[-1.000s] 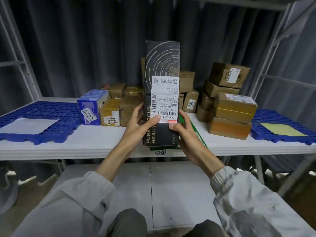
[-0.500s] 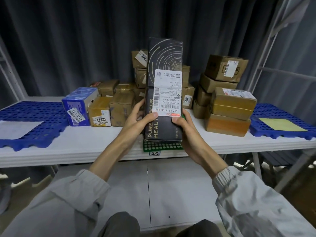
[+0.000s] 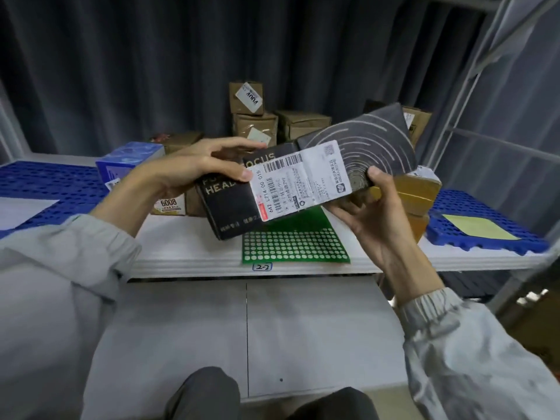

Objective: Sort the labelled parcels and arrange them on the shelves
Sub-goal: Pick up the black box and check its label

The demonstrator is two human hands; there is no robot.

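Note:
A long black box (image 3: 375, 148) with a spiral pattern and a white shipping label (image 3: 300, 180) lies tipped on its side in the air above the white shelf (image 3: 188, 253). My left hand (image 3: 197, 168) grips its left end, thumb on the label's edge. My right hand (image 3: 368, 207) holds the right end from below, thumb on the front face. A green perforated mat (image 3: 294, 244) lies on the shelf under the box, above a tag reading 2-2 (image 3: 262, 267).
Brown cartons (image 3: 254, 122) are stacked at the back; one is marked 6008 (image 3: 168, 204). A blue box (image 3: 130, 159) stands at the left. More cartons (image 3: 415, 192) sit at the right. Blue pallets (image 3: 45, 183) (image 3: 472, 219) flank the shelf. A lower shelf (image 3: 242, 334) lies below.
The black box has been turned from upright to lying sideways, its top swung to the right. My right hand moved to the right end; my left hand shifted up.

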